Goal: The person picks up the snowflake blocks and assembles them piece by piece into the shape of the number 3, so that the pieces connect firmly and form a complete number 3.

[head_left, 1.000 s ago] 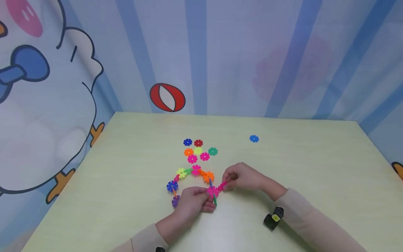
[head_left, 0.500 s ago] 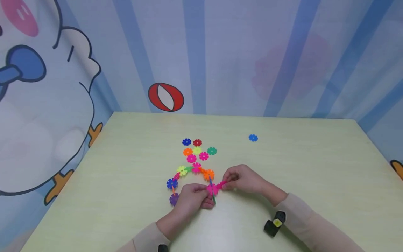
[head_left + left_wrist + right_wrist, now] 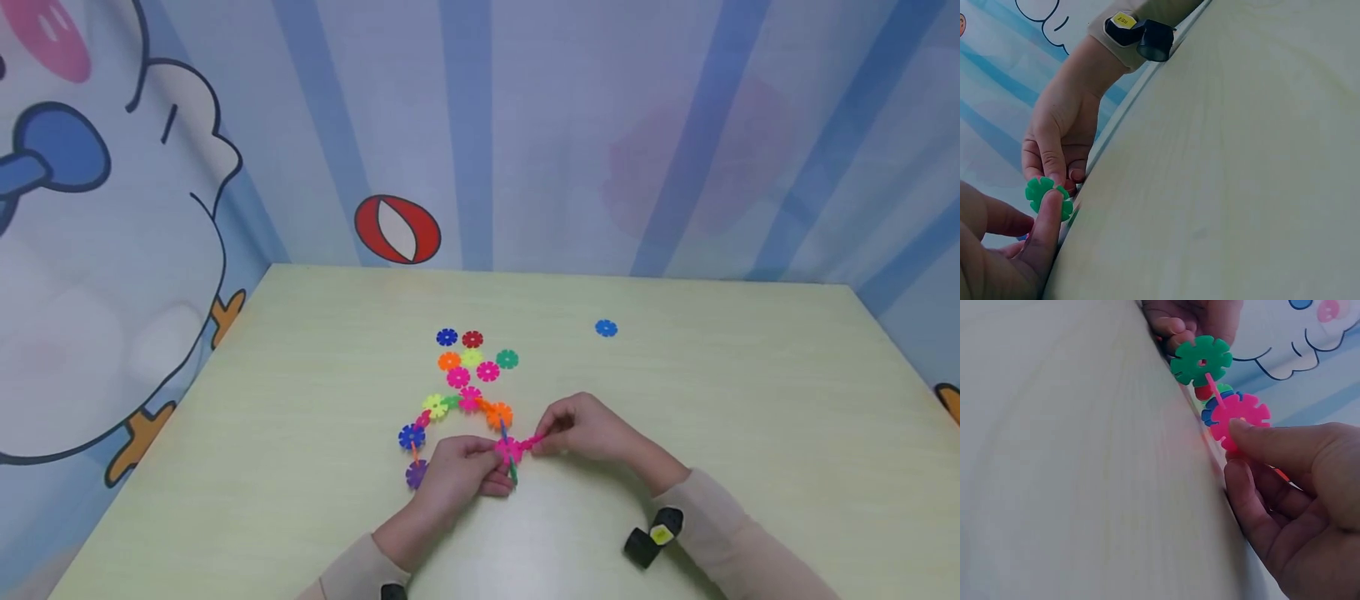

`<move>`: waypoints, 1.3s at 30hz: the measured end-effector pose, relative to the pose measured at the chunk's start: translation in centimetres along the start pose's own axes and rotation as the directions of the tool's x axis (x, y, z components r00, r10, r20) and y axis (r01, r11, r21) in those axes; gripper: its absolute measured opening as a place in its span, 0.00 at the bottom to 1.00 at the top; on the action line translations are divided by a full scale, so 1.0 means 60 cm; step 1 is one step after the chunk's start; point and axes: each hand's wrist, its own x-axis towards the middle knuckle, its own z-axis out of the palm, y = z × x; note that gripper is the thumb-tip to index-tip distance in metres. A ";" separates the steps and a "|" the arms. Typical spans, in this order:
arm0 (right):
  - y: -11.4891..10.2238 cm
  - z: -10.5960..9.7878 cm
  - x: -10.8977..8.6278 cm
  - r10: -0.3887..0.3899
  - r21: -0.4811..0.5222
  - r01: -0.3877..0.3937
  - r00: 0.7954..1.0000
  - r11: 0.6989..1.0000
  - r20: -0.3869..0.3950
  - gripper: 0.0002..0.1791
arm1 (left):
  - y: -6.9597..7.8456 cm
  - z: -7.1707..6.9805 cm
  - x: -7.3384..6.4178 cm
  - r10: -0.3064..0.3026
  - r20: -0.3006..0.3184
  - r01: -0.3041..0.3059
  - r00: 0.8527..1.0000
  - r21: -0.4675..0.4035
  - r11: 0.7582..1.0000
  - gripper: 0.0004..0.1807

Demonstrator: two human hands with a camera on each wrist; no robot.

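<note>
Joining step: left hand [image 3: 457, 475] pinches the chain [image 3: 480, 417] at its pink disc [image 3: 507, 451], mid-table; right hand [image 3: 585, 429], at 3 o'clock, pinches a pink piece [image 3: 1239, 419] into it. Next move, likely: seat the slot squarely; loose discs [image 3: 472, 358] at 12 o'clock

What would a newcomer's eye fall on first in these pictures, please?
Probably the curved chain of snowflake discs near the table's middle, where the left hand and right hand pinch its near end. Just behind lies a cluster of loose discs, with a lone blue disc apart to the right.
</note>
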 end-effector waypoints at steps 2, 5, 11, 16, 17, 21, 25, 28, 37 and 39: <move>0.002 0.000 0.001 -0.006 0.010 0.006 1.000 1.000 -0.001 0.05 | 0.000 0.000 0.000 -0.002 0.003 0.002 1.000 0.000 1.000 0.15; 0.007 0.001 0.003 -0.013 0.013 0.013 1.000 1.000 -0.003 0.04 | 0.001 -0.001 0.000 -0.006 0.006 0.006 1.000 -0.002 1.000 0.15; 0.012 0.004 0.007 -0.031 0.016 0.031 1.000 0.999 0.001 0.03 | 0.002 -0.001 0.000 -0.003 0.012 0.003 1.000 -0.006 1.000 0.13; 0.013 0.006 0.007 -0.051 0.024 0.051 0.999 0.998 0.004 0.02 | 0.001 0.000 0.000 0.001 0.009 -0.001 1.000 -0.024 1.000 0.12; 0.013 0.006 0.007 -0.056 0.026 0.056 0.998 0.998 0.004 0.02 | 0.001 0.000 0.001 0.003 0.007 -0.003 1.000 -0.029 1.000 0.11; 0.014 0.007 0.008 -0.073 0.034 0.072 0.997 0.997 0.005 0.02 | 0.001 0.002 0.000 0.005 -0.007 -0.006 1.000 -0.042 0.999 0.11; 0.015 0.008 0.010 -0.091 0.029 0.091 0.996 0.995 0.004 0.02 | 0.003 0.003 -0.003 0.005 -0.016 -0.006 1.000 -0.036 0.999 0.10; 0.015 0.008 0.012 -0.108 0.018 0.108 0.994 0.994 0.005 0.02 | 0.004 0.004 -0.004 0.005 -0.024 -0.005 1.000 -0.029 1.000 0.10; 0.016 0.008 0.015 -0.150 -0.017 0.150 0.989 0.988 0.011 0.02 | 0.003 0.004 0.000 -0.010 -0.033 0.010 0.999 -0.017 1.000 0.09; 0.017 0.009 0.016 -0.163 -0.020 0.163 0.987 0.986 0.014 0.02 | 0.001 0.005 0.001 -0.011 -0.036 0.010 0.999 -0.018 1.000 0.08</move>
